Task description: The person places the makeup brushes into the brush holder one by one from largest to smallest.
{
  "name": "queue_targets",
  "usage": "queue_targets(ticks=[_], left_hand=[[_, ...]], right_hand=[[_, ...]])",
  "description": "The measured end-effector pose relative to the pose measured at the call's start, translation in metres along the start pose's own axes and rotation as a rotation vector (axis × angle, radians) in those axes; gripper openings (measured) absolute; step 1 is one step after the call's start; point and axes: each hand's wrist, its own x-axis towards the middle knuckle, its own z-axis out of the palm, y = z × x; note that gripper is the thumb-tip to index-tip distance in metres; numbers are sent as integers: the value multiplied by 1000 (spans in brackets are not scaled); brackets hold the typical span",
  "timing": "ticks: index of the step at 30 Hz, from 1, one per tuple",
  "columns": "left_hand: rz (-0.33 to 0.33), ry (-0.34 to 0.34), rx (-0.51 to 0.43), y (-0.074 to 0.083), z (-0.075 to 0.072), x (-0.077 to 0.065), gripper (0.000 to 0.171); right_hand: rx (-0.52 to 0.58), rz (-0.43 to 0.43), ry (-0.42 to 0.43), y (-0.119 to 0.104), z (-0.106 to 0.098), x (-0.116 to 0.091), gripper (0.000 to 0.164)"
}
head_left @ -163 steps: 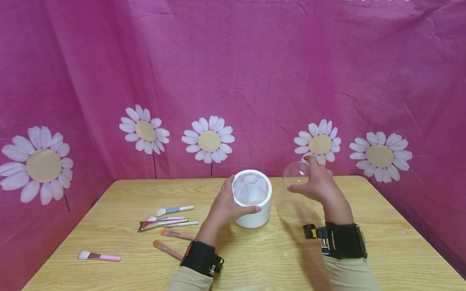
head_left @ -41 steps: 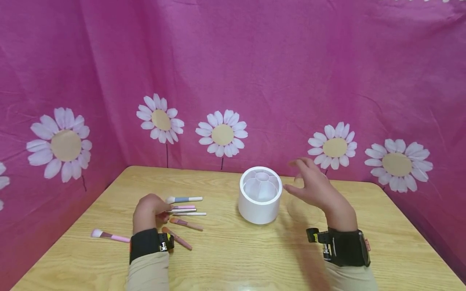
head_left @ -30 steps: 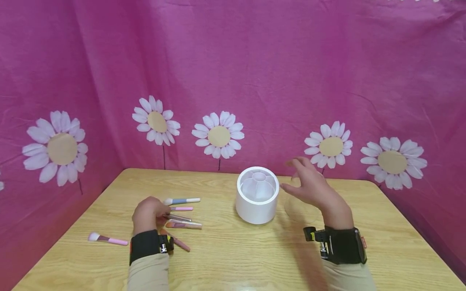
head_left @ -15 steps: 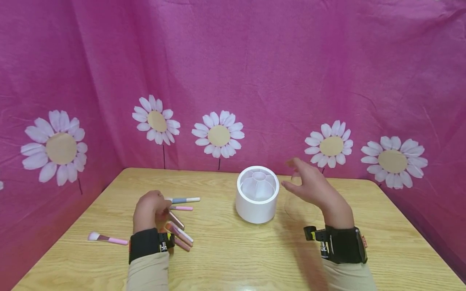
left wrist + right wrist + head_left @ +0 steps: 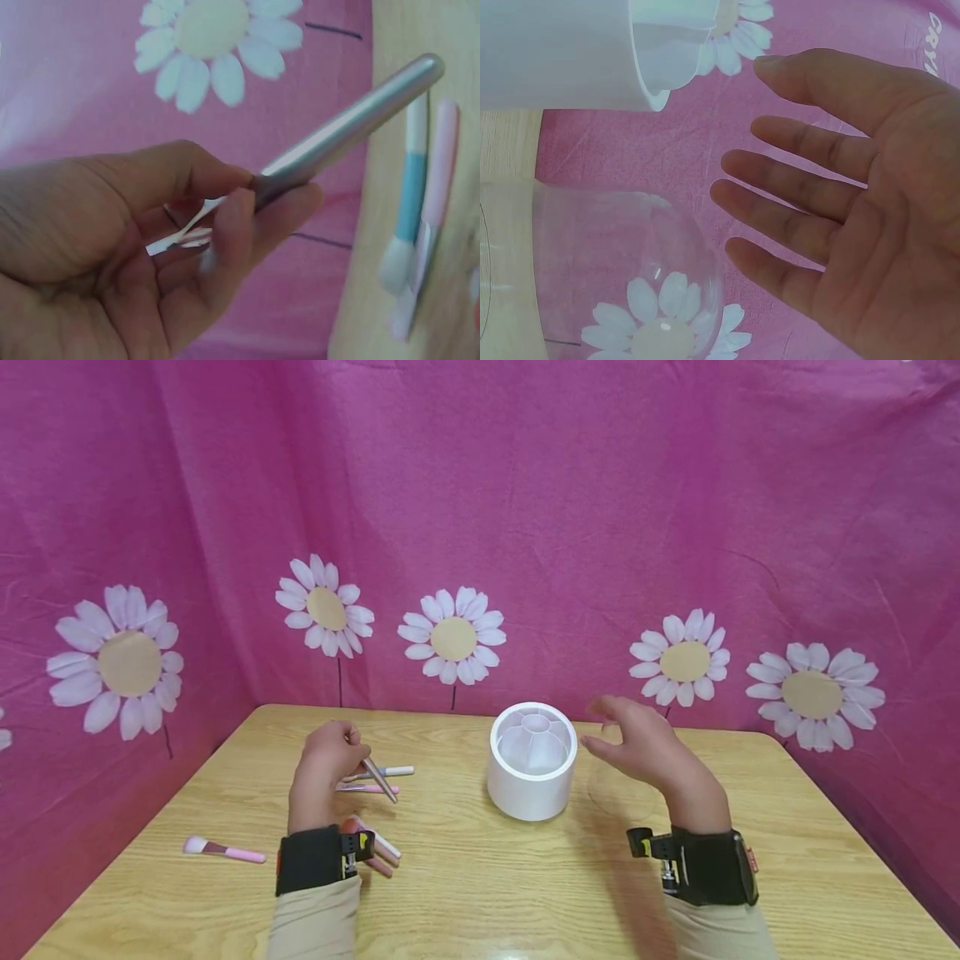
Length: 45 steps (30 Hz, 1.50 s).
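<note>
My left hand (image 5: 326, 768) pinches a makeup brush (image 5: 352, 120) between thumb and fingers, raised over the left side of the table. Its metallic silvery handle points out of the grip, while the bristle end is mostly hidden by the fingers. Below it lie a blue-and-white brush (image 5: 409, 195) and a pink-handled brush (image 5: 442, 157). My right hand (image 5: 645, 747) hovers with spread fingers, holding nothing, beside a clear dome cover (image 5: 622, 255) on the table. Just left of that hand stands a white round brush holder (image 5: 531, 793), divided inside into compartments.
Near the left wrist lie a white-handled brush (image 5: 387, 852) and a rose-brown brush (image 5: 379, 867). Another pink-handled brush (image 5: 243, 855) lies farther left. A pink curtain (image 5: 525, 527) with daisies hangs behind the wooden table (image 5: 487, 902).
My left hand went from the holder to the brushes, shifted some, and has lifted one with a metallic handle. My right hand let go of the dome, then stayed nearly still.
</note>
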Motion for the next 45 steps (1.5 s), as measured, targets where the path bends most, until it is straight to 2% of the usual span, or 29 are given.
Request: queue_targets(ticks=[7, 13, 15, 20, 24, 30, 32, 35, 39, 42, 45], left_hand=[[140, 75, -89, 25, 11, 2, 15], [216, 197, -129, 46, 19, 2, 28], [229, 221, -167, 52, 22, 2, 30], [260, 195, -307, 64, 29, 0, 38], [335, 167, -377, 75, 35, -2, 49], [438, 134, -451, 94, 46, -8, 29], [472, 130, -469, 100, 50, -11, 27], [526, 128, -472, 108, 56, -16, 27], [595, 127, -427, 115, 62, -20, 26], [619, 124, -397, 119, 65, -23, 25], [615, 122, -386, 121, 67, -26, 25]], right_hand=[[-13, 5, 3, -5, 0, 1, 42], [-28, 24, 11, -9, 1, 1, 47], [-41, 14, 26, -12, 2, 1, 47], [66, -67, 72, -19, 10, 5, 47], [219, -140, 81, -29, 20, 10, 51], [374, -177, 43, -49, 34, 15, 49], [407, -176, 28, -54, 37, 16, 47], [441, -177, 15, -59, 41, 16, 45], [464, -181, 13, -62, 44, 16, 40], [474, -184, 13, -63, 45, 17, 34], [494, -194, 22, -63, 46, 18, 29]])
